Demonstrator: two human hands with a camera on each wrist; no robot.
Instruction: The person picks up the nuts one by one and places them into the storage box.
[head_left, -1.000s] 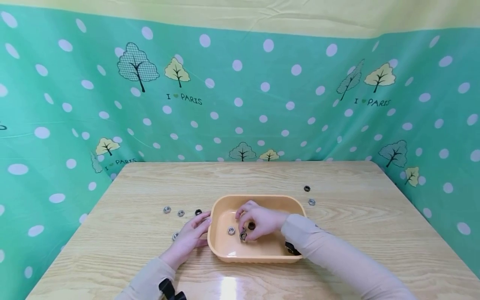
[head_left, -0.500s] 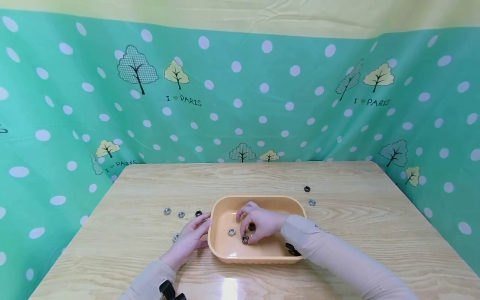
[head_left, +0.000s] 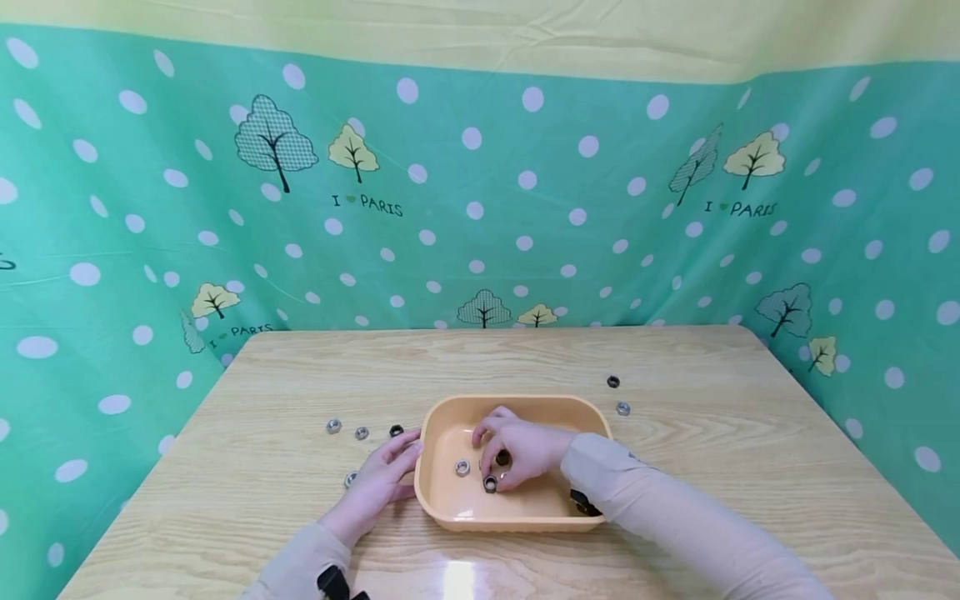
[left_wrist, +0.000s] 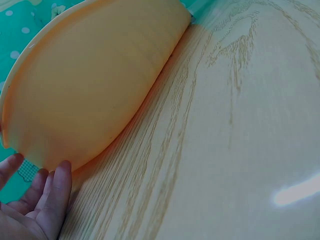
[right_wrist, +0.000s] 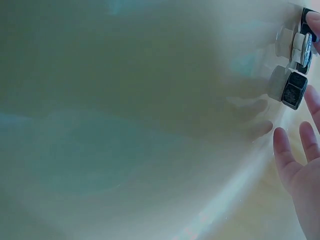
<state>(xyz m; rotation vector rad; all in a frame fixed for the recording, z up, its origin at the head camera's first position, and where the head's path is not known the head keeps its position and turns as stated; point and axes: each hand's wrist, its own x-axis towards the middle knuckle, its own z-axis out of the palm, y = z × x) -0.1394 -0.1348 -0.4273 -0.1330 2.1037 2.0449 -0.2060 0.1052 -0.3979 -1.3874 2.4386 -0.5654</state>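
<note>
The likeliest slip is at the right hand [head_left: 525,450], which reaches into the peach plastic tub [head_left: 517,523] on the table [head_left: 757,442]. Its thumb and index finger pinch a dark hex nut [head_left: 491,484], just off the tub's centre toward 7 o'clock. A hold too near the nut's edge could let it shoot free and skid over the glossy floor (the index side of the pinch is hidden in the right wrist view). From that nut, a second dark hex nut [head_left: 503,457] lies at 1 o'clock, in the crook of the hand, and a silver hex nut [head_left: 462,467] at 10 o'clock; a careless finger could knock either.

The right forearm crosses the rim at 4 o'clock, its black strap [head_left: 583,502] close to the wall; snagging there could drag the tub. The left hand [head_left: 386,468] only touches the wall at 9 o'clock, fingers relaxed and grasping nothing, so it would probably resist a pull toward 3 o'clock poorly.

If that hand shifted, it could sweep the black hex nut [head_left: 396,431] by its fingertips or the partly covered steel nut [head_left: 351,479] beside it. The pair between 1 and 2 o'clock, a blackened nut [head_left: 613,382] and a shiny nut [head_left: 623,408], seem safest, well apart from both hands.
</note>
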